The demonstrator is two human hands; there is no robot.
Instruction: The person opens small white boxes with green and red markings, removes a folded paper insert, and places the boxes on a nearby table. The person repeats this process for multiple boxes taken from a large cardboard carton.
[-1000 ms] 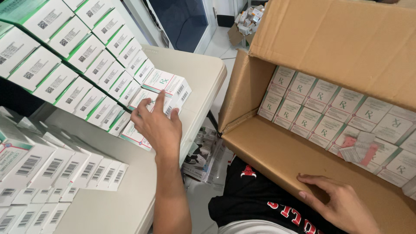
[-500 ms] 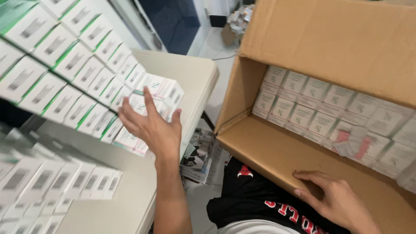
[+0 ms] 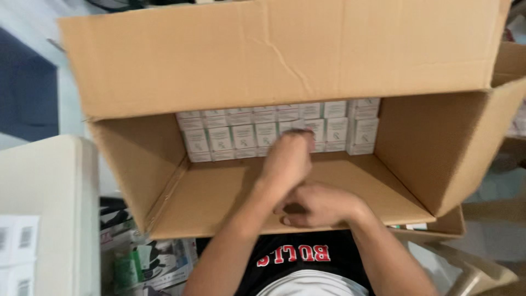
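Reaching deep into the cardboard box point(image 3: 230, 60), the left hand point(image 3: 287, 156) is at the stack of small white cartons point(image 3: 241, 134) packed against the box's far inner wall, its fingertips up at the face of the middle cartons; the hand is blurred, so whether it grips a carton or only touches the stack cannot be told. The cartons stand in neat rows across most of that far wall, directly beyond and on both sides of the left hand, with the bare brown floor of the box between them and the near edge. The right hand point(image 3: 318, 205) lies at the near edge of the box floor, below the left wrist, its fingers curled loosely inward and holding nothing that shows. The box's large flap stands up behind the cartons, and its side flaps spread outward. To the left of the box is the corner of a pale table point(image 3: 49, 208) carrying a few white barcoded packs point(image 3: 19, 246)
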